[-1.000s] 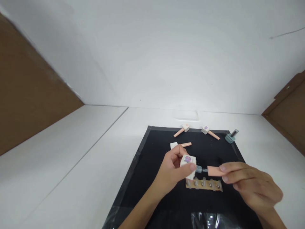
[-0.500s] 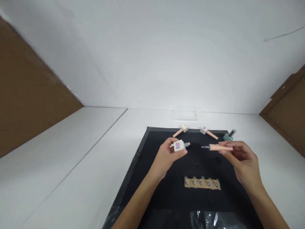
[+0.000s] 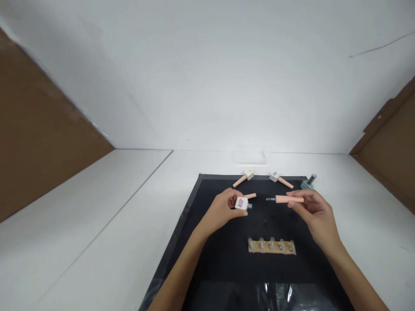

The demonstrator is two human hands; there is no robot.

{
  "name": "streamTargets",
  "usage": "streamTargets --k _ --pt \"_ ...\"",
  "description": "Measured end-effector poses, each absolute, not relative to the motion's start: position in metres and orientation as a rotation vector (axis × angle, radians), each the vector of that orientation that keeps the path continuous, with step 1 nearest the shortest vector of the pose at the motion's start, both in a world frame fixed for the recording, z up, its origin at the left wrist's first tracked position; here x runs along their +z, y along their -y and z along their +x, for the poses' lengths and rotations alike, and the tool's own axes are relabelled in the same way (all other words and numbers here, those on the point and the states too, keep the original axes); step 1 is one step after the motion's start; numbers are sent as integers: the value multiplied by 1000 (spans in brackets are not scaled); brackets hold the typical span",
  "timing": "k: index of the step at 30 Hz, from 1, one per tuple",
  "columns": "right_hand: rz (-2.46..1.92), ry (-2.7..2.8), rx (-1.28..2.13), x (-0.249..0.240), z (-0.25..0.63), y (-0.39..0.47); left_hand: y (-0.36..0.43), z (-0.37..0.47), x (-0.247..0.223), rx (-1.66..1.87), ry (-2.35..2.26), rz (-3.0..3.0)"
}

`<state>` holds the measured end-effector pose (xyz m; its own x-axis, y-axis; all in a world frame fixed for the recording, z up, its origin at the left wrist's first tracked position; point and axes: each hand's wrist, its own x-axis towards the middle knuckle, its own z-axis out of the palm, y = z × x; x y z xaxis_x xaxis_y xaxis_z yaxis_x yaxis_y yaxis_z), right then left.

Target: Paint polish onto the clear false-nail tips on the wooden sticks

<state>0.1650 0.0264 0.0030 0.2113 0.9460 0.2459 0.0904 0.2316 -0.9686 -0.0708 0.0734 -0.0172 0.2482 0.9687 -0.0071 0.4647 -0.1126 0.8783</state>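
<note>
A small white square bottle (image 3: 241, 203) with a purple print and a grey neck is pinched in my left hand (image 3: 224, 208), its neck pointing right. Just behind it a peach stick (image 3: 250, 196) shows; whether my hand touches it I cannot tell. My right hand (image 3: 313, 211) grips a peach cap (image 3: 289, 199) whose thin brush tip points left toward the bottle, with a gap between them. Below both hands, a tan strip (image 3: 266, 247) with several clear pegs lies on the black mat (image 3: 227, 263).
Two white bottles with peach caps lie at the mat's back edge, one on the left (image 3: 248, 174) and one on the right (image 3: 274, 176). A green bottle (image 3: 306, 185) with a grey cap is at the back right corner. Behind them sits a clear tray (image 3: 249, 163).
The bottle in my left hand has turned and tilted slightly downward, and the peach stick behind it shows more. The view has shifted a little; my right hand still holds the cap.
</note>
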Motion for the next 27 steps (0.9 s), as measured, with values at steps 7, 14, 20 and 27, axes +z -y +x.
streamTargets --k 7,14,20,27 --pt "-1176 1215 880 5 168 -26 -61 -60 -13 504 -1243 1865" --pt "-1158 1192 939 3 170 -27 -60 -62 -12 416 -1210 1812" --pt "-1155 1171 1021 4 171 -28 -47 -78 -5 360 -1346 1818" --pt "-1143 1077 1134 7 174 -26 -14 -62 -18 214 -1243 1884"
